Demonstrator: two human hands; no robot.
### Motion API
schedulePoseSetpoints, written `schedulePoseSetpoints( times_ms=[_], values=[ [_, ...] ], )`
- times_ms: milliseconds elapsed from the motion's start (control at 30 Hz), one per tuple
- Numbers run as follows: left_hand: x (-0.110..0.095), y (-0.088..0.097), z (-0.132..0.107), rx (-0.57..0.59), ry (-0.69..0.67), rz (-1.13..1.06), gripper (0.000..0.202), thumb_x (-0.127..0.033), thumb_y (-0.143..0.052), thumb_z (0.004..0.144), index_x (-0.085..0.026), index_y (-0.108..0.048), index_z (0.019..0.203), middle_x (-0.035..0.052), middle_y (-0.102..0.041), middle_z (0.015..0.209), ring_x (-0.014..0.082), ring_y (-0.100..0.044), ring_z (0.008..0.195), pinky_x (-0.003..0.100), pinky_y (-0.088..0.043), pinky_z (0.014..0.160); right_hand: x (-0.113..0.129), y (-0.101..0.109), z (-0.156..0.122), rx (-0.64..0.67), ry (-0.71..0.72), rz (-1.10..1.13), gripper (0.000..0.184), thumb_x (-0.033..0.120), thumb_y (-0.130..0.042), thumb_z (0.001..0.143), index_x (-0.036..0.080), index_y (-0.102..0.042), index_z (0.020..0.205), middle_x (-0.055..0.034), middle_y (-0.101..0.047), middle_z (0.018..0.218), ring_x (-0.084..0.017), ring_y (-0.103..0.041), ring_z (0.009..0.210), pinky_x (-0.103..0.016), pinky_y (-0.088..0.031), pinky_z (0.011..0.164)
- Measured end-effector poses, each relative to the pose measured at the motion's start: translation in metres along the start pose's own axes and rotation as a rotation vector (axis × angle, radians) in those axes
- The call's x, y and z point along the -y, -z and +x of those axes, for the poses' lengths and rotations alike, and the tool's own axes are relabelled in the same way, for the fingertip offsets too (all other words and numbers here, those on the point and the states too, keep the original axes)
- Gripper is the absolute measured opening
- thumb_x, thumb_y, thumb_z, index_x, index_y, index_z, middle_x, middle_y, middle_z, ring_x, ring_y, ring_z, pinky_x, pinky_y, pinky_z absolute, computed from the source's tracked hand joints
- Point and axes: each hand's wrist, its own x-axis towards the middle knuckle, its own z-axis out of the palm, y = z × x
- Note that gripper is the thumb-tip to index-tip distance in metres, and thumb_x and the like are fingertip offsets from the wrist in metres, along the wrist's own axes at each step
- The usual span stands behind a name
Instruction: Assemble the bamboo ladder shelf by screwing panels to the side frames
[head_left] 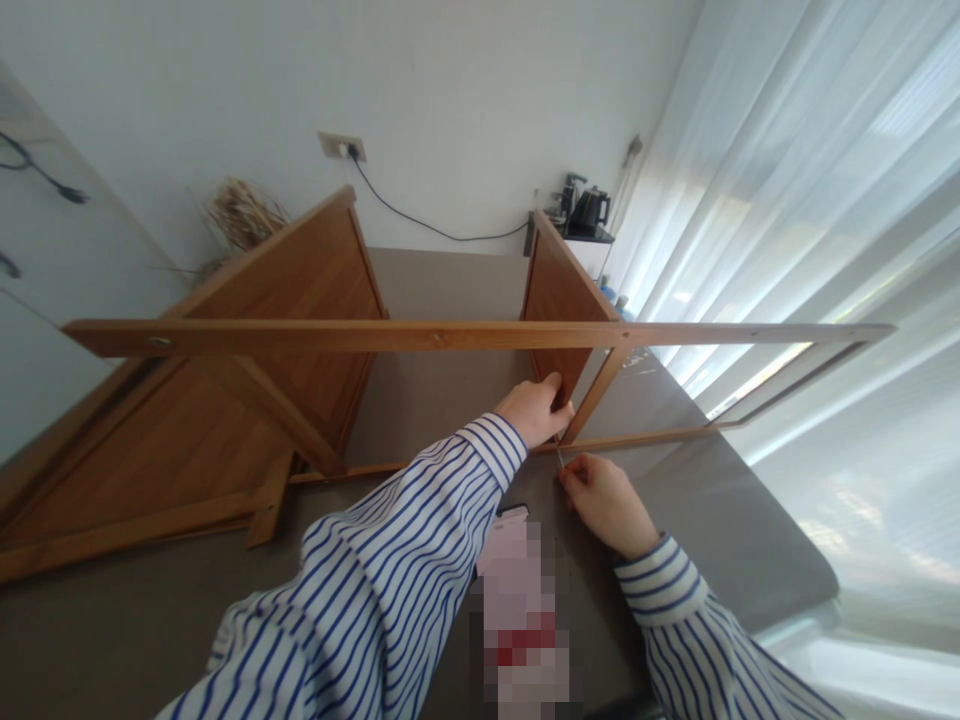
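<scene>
A long wooden frame (439, 337) with crosspieces lies across two upright wooden panels on the table. My left hand (529, 412) is closed on the near lower edge of the right wooden panel (559, 310), close to where a crosspiece (598, 395) meets the frame's lower rail. Just below that joint, my right hand (609, 502) pinches a thin metal rod (559, 458), whose upper end touches the rail. Whether the rod is a hex key or a screw is too small to tell. The left wooden panel (289, 330) leans outward.
The grey table (675, 510) has a rounded right corner. A pink object (514, 560), partly blurred, lies between my forearms. Sheer curtains (825, 200) hang at the right. Behind stand a black kettle (590, 210) and dried stalks (244, 212). A black cable (435, 230) runs from the wall outlet (341, 147).
</scene>
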Motion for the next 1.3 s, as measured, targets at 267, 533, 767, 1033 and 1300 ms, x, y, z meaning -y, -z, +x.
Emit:
schedulePoseSetpoints(
  times_ms=[267,533,767,1033,1300],
  values=[
    [0.001,-0.001,0.000,-0.007,-0.019,0.004,0.025,-0.042,-0.044,0.084,-0.021,-0.052,0.093,0.0045,-0.067,0.078,0.0204,-0.065,0.073,0.026,-0.046,0.060,0.011,-0.007,-0.015,-0.134,0.026,-0.334,0.022,0.030,-0.043,0.086,0.019,-0.061,0.086,-0.0064,-0.067,0.074,-0.019,-0.061,0.073,-0.026,-0.035,0.062],
    [-0.004,0.003,-0.001,0.005,0.006,0.003,0.024,-0.041,-0.046,0.083,-0.021,-0.053,0.092,0.0037,-0.067,0.078,0.0202,-0.065,0.073,0.026,-0.046,0.062,0.005,-0.001,-0.009,-0.079,0.031,-0.106,0.022,0.026,-0.044,0.083,0.018,-0.065,0.079,-0.0051,-0.068,0.076,-0.016,-0.061,0.073,-0.023,-0.037,0.062],
    [-0.003,0.002,-0.001,0.003,0.003,0.003,0.025,-0.042,-0.044,0.083,-0.021,-0.052,0.093,0.0038,-0.066,0.077,0.0210,-0.065,0.072,0.026,-0.046,0.061,0.007,-0.002,-0.010,-0.058,-0.046,0.061,0.019,0.026,-0.045,0.081,0.018,-0.062,0.077,-0.0019,-0.065,0.064,-0.011,-0.057,0.049,-0.021,-0.038,0.050],
    [-0.008,0.008,-0.003,0.029,0.037,0.004,0.024,-0.041,-0.046,0.083,-0.021,-0.053,0.094,0.0047,-0.067,0.079,0.0203,-0.065,0.074,0.026,-0.047,0.063,0.002,0.005,-0.013,0.099,-0.076,0.073,0.016,0.024,-0.046,0.081,0.017,-0.060,0.078,-0.0006,-0.064,0.059,-0.010,-0.055,0.045,-0.020,-0.036,0.047],
    [0.003,-0.002,0.000,-0.002,-0.037,-0.022,0.026,-0.044,-0.045,0.083,-0.021,-0.052,0.093,0.0045,-0.066,0.078,0.0207,-0.065,0.072,0.026,-0.046,0.060,0.007,-0.013,-0.026,-0.224,0.083,-0.503,0.020,0.024,-0.039,0.089,0.018,-0.056,0.080,-0.0048,-0.065,0.071,-0.015,-0.059,0.062,-0.026,-0.026,0.051]
  ],
)
